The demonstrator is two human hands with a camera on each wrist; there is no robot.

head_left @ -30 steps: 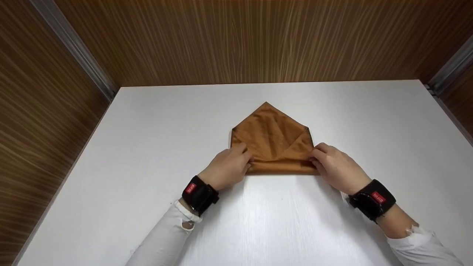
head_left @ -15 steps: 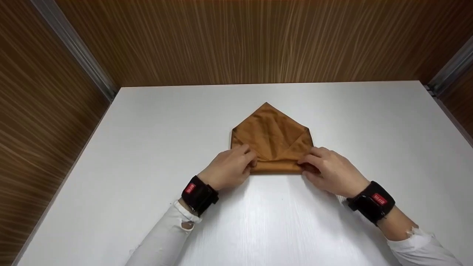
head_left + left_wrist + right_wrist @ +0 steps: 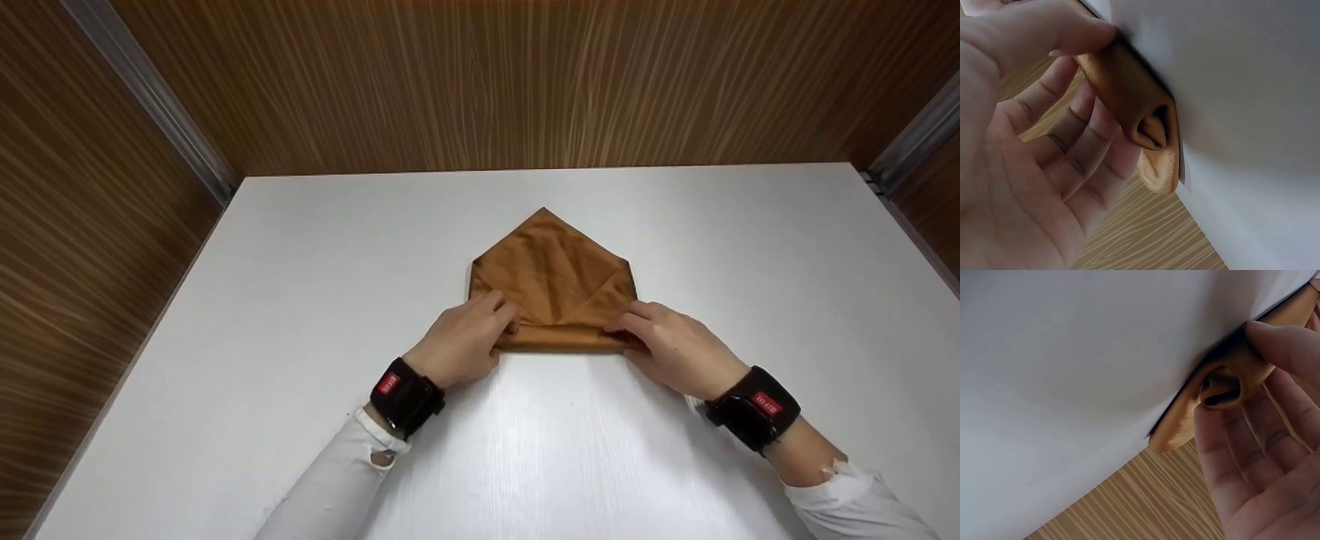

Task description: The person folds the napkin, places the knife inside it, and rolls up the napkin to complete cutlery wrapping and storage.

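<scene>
Lying on one white table boxed in by wood-grain walls: one brown cloth, folded to a point aimed at the far edge, sitting about the middle of the surface. Pinching the two ends of its rolled near hem: left hand at the left end, right hand at the right end, thumbs pressing over curled fingers.
</scene>
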